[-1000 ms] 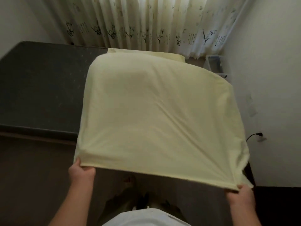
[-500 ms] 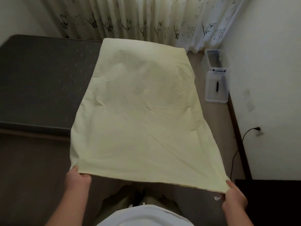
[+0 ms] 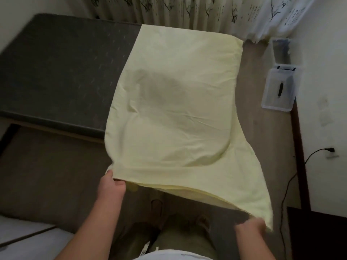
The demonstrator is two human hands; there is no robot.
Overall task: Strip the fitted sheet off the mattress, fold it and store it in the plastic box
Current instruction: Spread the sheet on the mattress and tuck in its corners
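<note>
Nearest, at 7 o'clock, the left hand (image 3: 112,184) clenches its grip on the near left corner of the pale yellow fitted sheet (image 3: 174,113). At 5 o'clock the blurred right hand (image 3: 250,228) has its grip pinched on the other near corner. Folded in layers, the sheet spans above the brown wooden floor (image 3: 262,139), its far part over the bare dark grey mattress (image 3: 62,68) at 10 o'clock. A black cable (image 3: 293,175) climbs the white wall (image 3: 323,109) at 3 o'clock. At 2 o'clock a clear lid (image 3: 270,102) lies on the floor, with the plastic box (image 3: 280,46) just beyond, under the printed curtain (image 3: 187,12).
</note>
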